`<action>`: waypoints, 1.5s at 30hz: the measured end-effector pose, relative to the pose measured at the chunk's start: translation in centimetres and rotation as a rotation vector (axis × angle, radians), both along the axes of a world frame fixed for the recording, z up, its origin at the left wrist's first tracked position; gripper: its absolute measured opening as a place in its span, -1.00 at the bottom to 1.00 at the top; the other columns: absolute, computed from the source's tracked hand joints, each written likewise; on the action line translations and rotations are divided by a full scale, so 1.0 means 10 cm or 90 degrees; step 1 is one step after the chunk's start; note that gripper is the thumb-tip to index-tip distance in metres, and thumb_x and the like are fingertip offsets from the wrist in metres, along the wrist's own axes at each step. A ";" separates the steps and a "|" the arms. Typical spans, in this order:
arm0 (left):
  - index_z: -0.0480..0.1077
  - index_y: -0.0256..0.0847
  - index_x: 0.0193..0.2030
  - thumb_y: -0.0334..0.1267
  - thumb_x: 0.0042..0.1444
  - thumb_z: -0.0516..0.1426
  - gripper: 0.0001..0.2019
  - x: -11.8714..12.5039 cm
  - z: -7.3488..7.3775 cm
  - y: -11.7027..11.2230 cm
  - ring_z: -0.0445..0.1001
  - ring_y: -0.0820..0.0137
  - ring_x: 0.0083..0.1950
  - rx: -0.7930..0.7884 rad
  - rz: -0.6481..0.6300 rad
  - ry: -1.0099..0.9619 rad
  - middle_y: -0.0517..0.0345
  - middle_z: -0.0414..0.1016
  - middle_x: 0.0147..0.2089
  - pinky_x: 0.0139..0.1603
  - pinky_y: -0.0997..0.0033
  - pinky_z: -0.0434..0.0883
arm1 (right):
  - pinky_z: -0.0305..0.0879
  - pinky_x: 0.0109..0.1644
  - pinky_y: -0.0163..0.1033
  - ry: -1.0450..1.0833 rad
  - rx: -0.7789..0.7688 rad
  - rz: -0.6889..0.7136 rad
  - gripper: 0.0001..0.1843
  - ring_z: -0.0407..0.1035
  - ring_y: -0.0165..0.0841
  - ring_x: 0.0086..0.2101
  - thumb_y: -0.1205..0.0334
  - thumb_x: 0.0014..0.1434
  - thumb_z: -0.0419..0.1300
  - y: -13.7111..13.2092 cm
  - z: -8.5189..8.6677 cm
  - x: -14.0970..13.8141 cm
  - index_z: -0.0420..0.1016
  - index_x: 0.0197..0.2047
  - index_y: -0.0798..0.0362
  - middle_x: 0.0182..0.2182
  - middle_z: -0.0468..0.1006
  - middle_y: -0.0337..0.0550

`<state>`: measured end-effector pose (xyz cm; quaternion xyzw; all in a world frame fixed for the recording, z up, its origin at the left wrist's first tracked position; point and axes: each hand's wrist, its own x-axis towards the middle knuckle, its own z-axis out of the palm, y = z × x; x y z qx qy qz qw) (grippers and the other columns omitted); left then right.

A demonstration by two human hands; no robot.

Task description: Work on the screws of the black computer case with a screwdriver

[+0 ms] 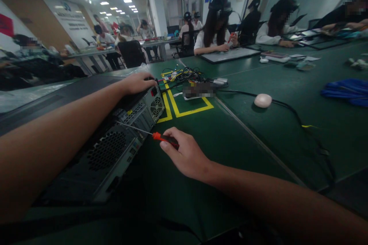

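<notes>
A black desktop computer case lies on its side at the left, its metal rear panel with vents and ports facing me. My right hand is closed around the red and black handle of a screwdriver. The long shaft points left, and its tip meets the rear panel above the large round vent; whether it sits in a screw I cannot tell. My left hand rests on the top of the case near its far end, fingers stretched over the edge.
Tangled cables lie beyond the case near yellow tape marks. A pale rounded mouse-like object and a blue bundle are on the green table at right. Across it, a person works over a flat panel.
</notes>
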<state>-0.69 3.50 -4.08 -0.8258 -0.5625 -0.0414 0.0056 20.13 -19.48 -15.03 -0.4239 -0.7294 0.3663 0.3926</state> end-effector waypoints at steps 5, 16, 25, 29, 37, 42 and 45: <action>0.51 -0.20 0.31 0.15 0.24 -0.05 -0.32 0.02 0.01 -0.04 0.47 0.03 0.34 0.008 0.000 -0.003 -0.03 0.55 0.30 0.36 0.21 0.38 | 0.18 -0.18 -0.20 -0.006 0.045 0.026 -0.71 0.37 -0.34 -0.29 0.12 0.53 0.06 0.03 -0.06 0.00 0.55 -0.09 0.06 -0.30 0.52 -0.19; 0.51 -0.20 0.31 0.15 0.26 -0.05 -0.32 0.02 0.03 -0.06 0.48 0.03 0.32 0.004 -0.001 0.000 -0.04 0.56 0.30 0.35 0.20 0.39 | 0.19 -0.24 -0.19 -0.024 -0.037 0.002 -0.82 0.38 -0.31 -0.35 0.22 0.31 0.23 -0.01 0.01 -0.01 0.33 -0.05 -0.04 -0.33 0.49 -0.25; 0.51 -0.21 0.30 0.17 0.24 -0.07 -0.30 0.00 0.02 -0.02 0.49 0.09 0.32 0.003 -0.011 0.015 -0.03 0.56 0.29 0.32 0.30 0.40 | 0.19 -0.23 -0.23 -0.007 -0.034 0.012 -0.90 0.37 -0.34 -0.33 0.23 0.35 0.23 0.00 0.02 0.00 0.39 -0.09 -0.02 -0.32 0.48 -0.28; 0.51 -0.21 0.31 0.16 0.26 -0.06 -0.31 0.02 0.02 -0.04 0.48 0.07 0.33 0.000 -0.006 0.004 -0.05 0.55 0.30 0.34 0.26 0.38 | 0.22 -0.21 -0.22 0.007 -0.027 0.015 -0.89 0.38 -0.33 -0.30 0.22 0.36 0.22 -0.01 0.01 0.00 0.42 -0.05 -0.01 -0.25 0.53 -0.22; 0.51 -0.23 0.30 0.15 0.25 -0.07 -0.31 0.03 0.04 -0.06 0.49 0.04 0.32 -0.002 -0.008 0.004 -0.08 0.55 0.30 0.34 0.22 0.39 | 0.22 -0.18 -0.21 -0.016 0.005 0.010 -0.87 0.40 -0.33 -0.27 0.19 0.42 0.20 0.00 0.01 0.01 0.49 -0.03 0.02 -0.22 0.56 -0.19; 0.48 -0.24 0.31 0.18 0.24 -0.08 -0.29 0.00 0.02 -0.03 0.47 0.03 0.34 -0.003 -0.005 0.010 -0.10 0.54 0.31 0.35 0.21 0.38 | 0.23 -0.14 -0.19 -0.041 0.032 0.017 -0.77 0.41 -0.32 -0.23 0.13 0.51 0.11 0.02 -0.02 0.02 0.56 -0.01 0.04 -0.20 0.57 -0.16; 0.49 -0.20 0.32 0.18 0.24 -0.08 -0.29 0.00 0.02 -0.02 0.47 0.04 0.34 -0.002 -0.013 0.010 -0.07 0.54 0.32 0.35 0.22 0.37 | 0.22 -0.14 -0.19 -0.054 0.043 0.032 -0.70 0.41 -0.31 -0.24 0.11 0.55 0.04 0.02 -0.04 0.02 0.56 -0.05 0.04 -0.26 0.54 -0.18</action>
